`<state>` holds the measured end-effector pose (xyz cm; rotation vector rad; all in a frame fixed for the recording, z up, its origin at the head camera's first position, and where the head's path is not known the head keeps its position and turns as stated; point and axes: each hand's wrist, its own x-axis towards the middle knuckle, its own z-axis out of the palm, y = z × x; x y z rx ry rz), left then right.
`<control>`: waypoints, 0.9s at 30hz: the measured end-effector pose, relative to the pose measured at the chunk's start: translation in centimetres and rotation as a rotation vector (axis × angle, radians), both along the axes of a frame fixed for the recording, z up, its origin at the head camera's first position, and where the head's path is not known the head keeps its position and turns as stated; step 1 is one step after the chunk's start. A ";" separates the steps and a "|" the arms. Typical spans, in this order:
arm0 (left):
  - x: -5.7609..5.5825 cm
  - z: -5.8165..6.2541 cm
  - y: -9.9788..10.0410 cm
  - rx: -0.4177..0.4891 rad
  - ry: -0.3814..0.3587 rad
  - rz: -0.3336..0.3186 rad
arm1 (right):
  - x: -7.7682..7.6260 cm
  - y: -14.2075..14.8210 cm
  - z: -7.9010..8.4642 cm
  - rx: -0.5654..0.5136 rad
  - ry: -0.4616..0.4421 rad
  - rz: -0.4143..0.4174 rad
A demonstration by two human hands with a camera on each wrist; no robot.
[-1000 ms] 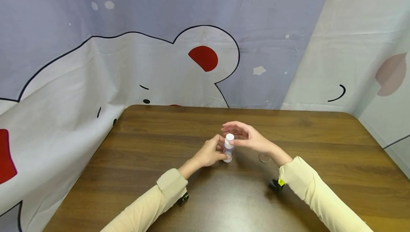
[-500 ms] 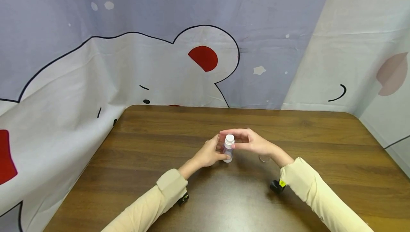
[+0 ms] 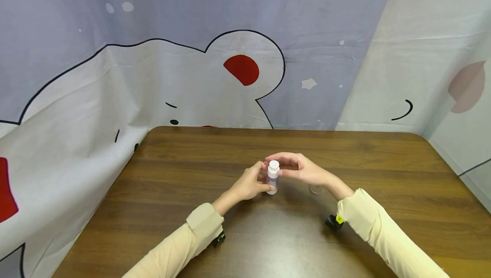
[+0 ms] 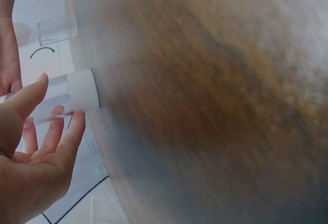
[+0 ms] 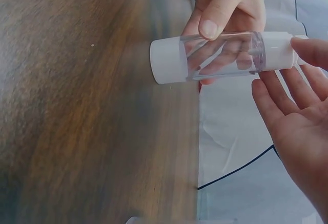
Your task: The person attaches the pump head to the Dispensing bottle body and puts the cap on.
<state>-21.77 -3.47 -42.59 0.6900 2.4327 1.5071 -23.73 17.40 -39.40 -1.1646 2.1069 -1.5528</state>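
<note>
A slim airless pump bottle stands upright on the table, with a clear see-through body, white base and white top. Around its body my left hand curls, the thumb lying along the front in the right wrist view. My right hand holds the white top between its thumb on one side and its fingers on the other. The left wrist view shows the white base close above my left fingertips; much of the body is hidden there behind the thumb.
A small clear cylindrical cap stands on the wooden table, right of the bottle and partly behind my right wrist in the head view. A patterned curtain hangs along the table's back and sides. Black wrist cameras sit under the sleeves.
My right hand has come down slightly and its fingers have drawn closer round the white top. My left hand and the bottle stay in place; the head view shifts a little.
</note>
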 end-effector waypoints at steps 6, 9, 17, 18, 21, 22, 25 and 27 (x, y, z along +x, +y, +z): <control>0.1 0.1 -0.1 0.003 0.008 -0.005 | 0.2 -0.2 0.0 0.022 0.022 -0.071; 0.1 0.1 -0.1 0.009 0.004 -0.007 | 0.3 -0.4 0.2 0.030 0.040 -0.111; 0.0 -0.1 -0.1 0.029 -0.002 -0.017 | 0.4 -0.9 0.1 0.066 0.108 -0.234; 0.1 -0.1 -0.1 0.029 -0.001 -0.017 | 0.4 -0.9 0.0 0.068 0.115 -0.243; 0.1 0.0 -0.1 0.030 -0.004 -0.016 | 0.3 -1.0 0.0 0.076 0.129 -0.266; 0.1 0.0 -0.1 0.027 -0.002 -0.015 | 0.3 -1.0 0.0 0.079 0.131 -0.270; 0.1 0.0 -0.1 0.018 -0.004 -0.011 | 0.2 -1.1 -0.1 0.090 0.138 -0.281; 0.1 0.1 -0.1 0.009 -0.005 -0.007 | 0.2 -1.2 -0.1 0.091 0.142 -0.287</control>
